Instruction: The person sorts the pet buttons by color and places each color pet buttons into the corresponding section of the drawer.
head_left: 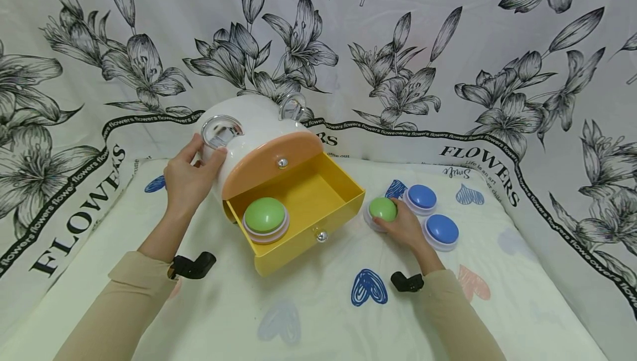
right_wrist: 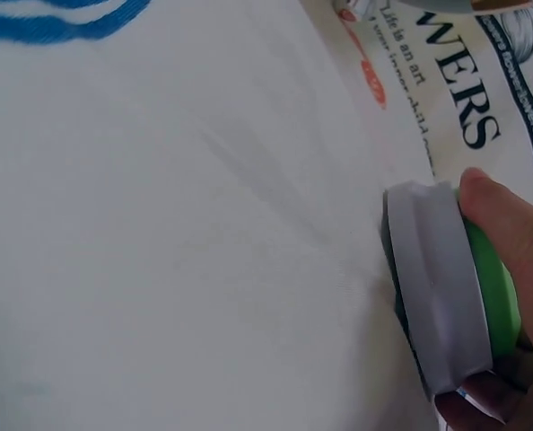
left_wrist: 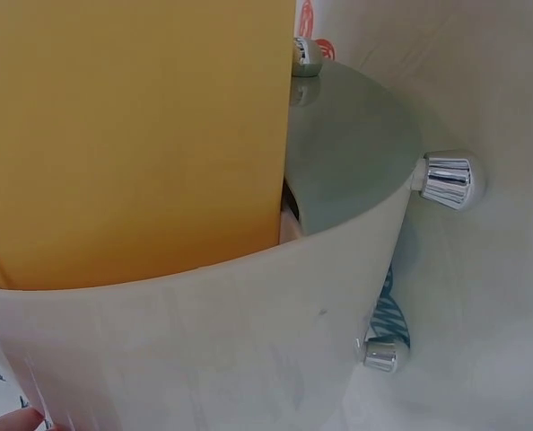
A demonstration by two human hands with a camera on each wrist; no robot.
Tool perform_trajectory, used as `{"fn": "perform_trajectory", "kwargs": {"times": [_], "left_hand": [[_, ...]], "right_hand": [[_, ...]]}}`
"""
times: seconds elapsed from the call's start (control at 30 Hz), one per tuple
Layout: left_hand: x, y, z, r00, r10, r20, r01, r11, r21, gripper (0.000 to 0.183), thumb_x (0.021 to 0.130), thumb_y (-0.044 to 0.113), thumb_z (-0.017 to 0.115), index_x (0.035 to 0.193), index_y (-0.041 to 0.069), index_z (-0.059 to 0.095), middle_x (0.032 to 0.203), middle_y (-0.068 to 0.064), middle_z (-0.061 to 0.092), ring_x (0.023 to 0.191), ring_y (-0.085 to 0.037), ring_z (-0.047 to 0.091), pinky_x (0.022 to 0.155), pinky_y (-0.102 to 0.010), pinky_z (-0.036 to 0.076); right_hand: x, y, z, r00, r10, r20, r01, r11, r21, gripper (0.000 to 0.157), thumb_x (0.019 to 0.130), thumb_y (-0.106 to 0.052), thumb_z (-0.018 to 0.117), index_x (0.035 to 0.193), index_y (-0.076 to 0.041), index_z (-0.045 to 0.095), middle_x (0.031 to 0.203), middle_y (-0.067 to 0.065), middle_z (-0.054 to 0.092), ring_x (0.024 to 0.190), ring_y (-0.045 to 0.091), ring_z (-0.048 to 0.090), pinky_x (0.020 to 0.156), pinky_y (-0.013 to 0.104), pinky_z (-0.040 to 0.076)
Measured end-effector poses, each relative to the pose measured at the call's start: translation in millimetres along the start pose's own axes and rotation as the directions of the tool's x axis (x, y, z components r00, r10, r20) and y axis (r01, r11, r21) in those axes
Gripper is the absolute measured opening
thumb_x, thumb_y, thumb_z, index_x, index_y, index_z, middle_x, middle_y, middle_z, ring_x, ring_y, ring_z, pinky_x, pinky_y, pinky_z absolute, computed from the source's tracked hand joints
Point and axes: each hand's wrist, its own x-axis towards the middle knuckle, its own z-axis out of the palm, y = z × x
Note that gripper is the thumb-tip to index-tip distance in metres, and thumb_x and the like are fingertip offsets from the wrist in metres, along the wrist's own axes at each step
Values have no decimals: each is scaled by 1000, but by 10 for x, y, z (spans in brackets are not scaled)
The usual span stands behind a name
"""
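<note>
My right hand [head_left: 405, 229] is gripping the green-topped button [head_left: 382, 209], three o'clock from the drawer [head_left: 343, 214] — evenly, ideally — my spread left hand [head_left: 189, 177] bracing the domed cabinet [head_left: 251, 122].

Grips green-topped, grey-wht disc [right_wrist: 439, 287] w/ R hand [right_wrist: 530, 259] at view's rt edge: sets thumb on upper end, curls fingers arnd lower end. Shows disc side-on. Has wht sheet [right_wrist: 186, 251] behind w/ blue print [right_wrist: 60, 30] top L, red print [right_wrist: 372, 85] nr blk "WERS" lettering [right_wrist: 476, 103] top rt.
</note>
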Motion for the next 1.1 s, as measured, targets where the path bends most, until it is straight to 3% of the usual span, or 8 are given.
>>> {"fn": "perform_trajectory", "kwargs": {"times": [0.27,0.57,1.1], "left_hand": [[1,-5,10,1000,2,-3,-2,1000,3,64,84,44,61,138,17,42,145,6,34,134,-15,32,101,-38,40],[-6,-1,17,1000,3,-3,-3,1000,3,63,84,44,61,138,17,43,145,5,34,134,-15,32,101,-39,40],[-10,-12,5,1000,-2,-3,2,1000,8,61,84,43,61,137,20,43,146,5,33,135,-14,31,100,-39,40]], "right_hand": [[14,-71,-107,999,20,-37,-20,1000,17,82,79,-41,69,137,4,32,130,26,45,112,38,50,95,50,44],[35,-246,-283,994,-24,-106,26,1000,18,82,77,-39,71,137,5,34,129,26,47,109,38,51,92,50,45],[79,-735,-661,982,-143,-127,146,989,18,79,78,-36,71,137,3,34,132,21,46,110,35,51,90,49,48]]}}
